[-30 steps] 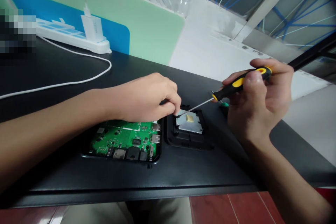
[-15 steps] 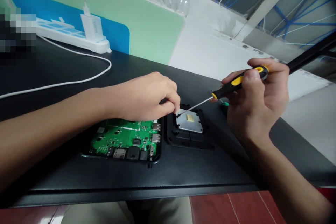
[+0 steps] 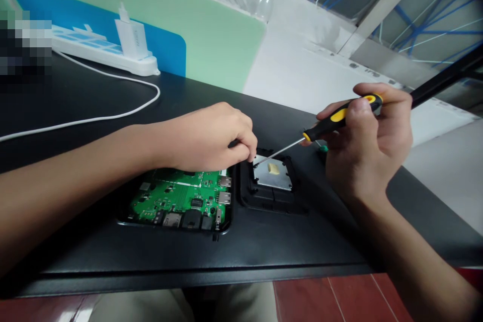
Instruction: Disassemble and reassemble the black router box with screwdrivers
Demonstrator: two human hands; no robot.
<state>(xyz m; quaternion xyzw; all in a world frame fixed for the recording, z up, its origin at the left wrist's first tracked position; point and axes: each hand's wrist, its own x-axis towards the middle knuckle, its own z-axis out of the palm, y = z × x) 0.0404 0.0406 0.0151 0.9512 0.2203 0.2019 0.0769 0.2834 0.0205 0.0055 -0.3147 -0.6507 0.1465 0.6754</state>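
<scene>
My right hand is wrapped around the black-and-yellow handle of a screwdriver. Its thin shaft slants down to the left, and the tip is at the upper left corner of a silver metal plate with a beige pad on it. That plate lies in a black plastic cover. Beside the tip, my left hand is closed, fingers curled and pinched together; what they hold, if anything, is hidden. Below my left wrist lies a green circuit board in a black case, partly covered by the hand.
A white power strip with a plugged-in charger stands at the back left. Its white cable curves across the black table. Something small and green shows behind my right hand.
Almost nothing differs. My right hand and the screwdriver handle have shifted very slightly left; the tip stays at the same corner of the plate.
</scene>
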